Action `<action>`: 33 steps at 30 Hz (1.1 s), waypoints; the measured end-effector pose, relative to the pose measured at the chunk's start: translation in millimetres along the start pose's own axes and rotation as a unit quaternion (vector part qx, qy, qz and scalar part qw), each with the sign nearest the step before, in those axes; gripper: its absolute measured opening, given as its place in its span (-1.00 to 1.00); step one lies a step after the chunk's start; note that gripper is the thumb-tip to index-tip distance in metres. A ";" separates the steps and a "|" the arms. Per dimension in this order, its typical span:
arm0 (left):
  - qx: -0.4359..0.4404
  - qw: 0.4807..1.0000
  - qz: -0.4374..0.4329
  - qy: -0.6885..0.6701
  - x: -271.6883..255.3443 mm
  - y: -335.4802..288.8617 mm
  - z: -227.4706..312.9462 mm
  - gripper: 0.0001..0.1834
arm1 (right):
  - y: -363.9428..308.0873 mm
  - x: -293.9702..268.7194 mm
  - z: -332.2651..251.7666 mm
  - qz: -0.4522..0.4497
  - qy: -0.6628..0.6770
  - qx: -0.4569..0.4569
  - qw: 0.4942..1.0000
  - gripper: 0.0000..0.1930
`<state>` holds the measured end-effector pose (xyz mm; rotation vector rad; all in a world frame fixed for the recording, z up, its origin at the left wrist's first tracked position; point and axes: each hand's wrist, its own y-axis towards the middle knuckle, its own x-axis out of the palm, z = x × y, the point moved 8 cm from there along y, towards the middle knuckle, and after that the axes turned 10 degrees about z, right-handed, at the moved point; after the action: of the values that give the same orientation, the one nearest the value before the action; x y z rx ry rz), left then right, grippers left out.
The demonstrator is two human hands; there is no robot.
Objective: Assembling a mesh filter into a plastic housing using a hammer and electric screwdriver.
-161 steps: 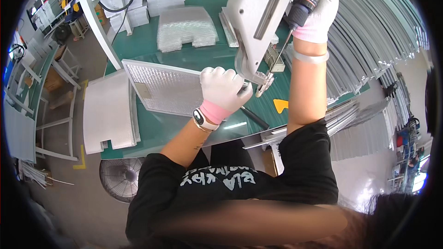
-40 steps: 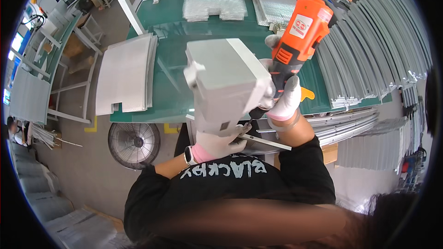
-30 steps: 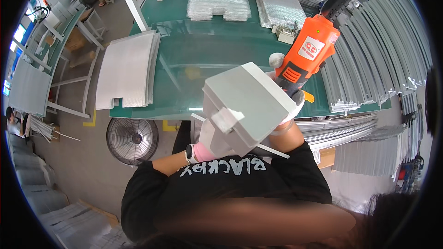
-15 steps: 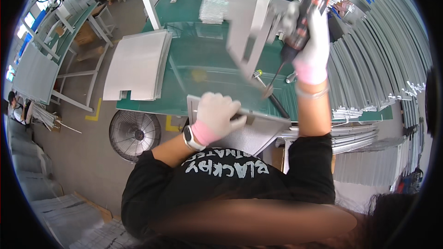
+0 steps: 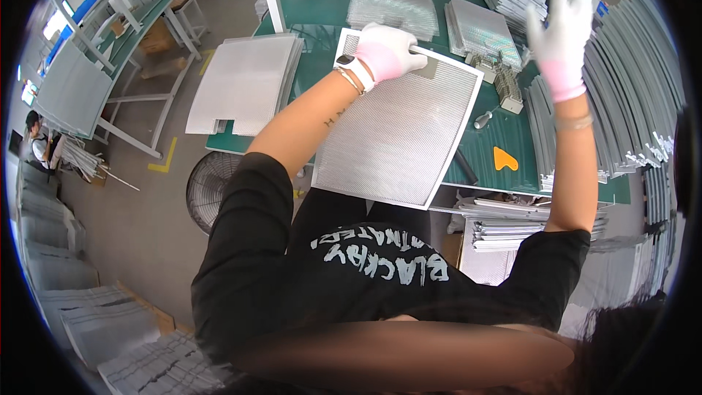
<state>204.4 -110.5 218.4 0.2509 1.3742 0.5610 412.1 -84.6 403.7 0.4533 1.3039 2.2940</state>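
Note:
A rectangular mesh panel with a white frame leans at the front edge of the green table, its mesh face toward me. My left hand, in a white glove with a pink cuff, is closed over the panel's far edge. Beside its fingers a small grey plate lies against the mesh. My right hand, gloved the same way, is raised at the upper right with fingers apart and nothing in it. Below it on the table are metal fittings, a screwdriver and a yellow-orange heart-shaped piece.
A black tool handle sticks out beside the panel. Stacks of mesh sheets stand left and at the back. Many metal strips crowd the right side. A floor fan is under the table's left part.
The power drill has left my right hand, which is now higher and farther right. My left hand has moved away from me, and the panel has tipped to show its mesh face.

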 end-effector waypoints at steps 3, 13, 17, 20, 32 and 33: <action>0.062 0.998 0.018 -0.009 -8.2 -0.8 33.8 -0.57 | -54.2 -5.7 -40.5 -0.266 0.216 0.049 0.938 -0.34; 0.142 0.967 0.194 -0.083 -78.0 -153.3 66.3 -0.67 | -250.8 -237.0 -6.5 -0.445 0.137 0.499 0.731 -0.63; -0.152 0.945 0.176 0.230 -33.2 -220.9 -137.2 -0.34 | -411.2 -511.6 42.0 -0.355 -0.192 0.679 0.613 -0.62; -0.375 0.889 -0.059 0.257 2.0 -289.0 -242.7 0.09 | -466.4 -677.9 -20.6 -0.256 -0.387 0.683 0.564 -0.50; -0.398 0.897 -0.153 0.118 -11.9 -266.1 -299.3 0.05 | -571.6 -748.2 -209.2 -0.188 -0.587 0.755 0.221 -0.37; -0.369 0.908 -0.141 0.141 -4.9 -266.0 -296.7 0.06 | -579.9 -730.5 -199.7 -0.183 -0.570 0.770 0.222 -0.36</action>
<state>-22.5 -382.5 35.9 -0.6589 1.3424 0.8509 1059.1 -363.6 -239.2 1.5627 1.6767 -0.8194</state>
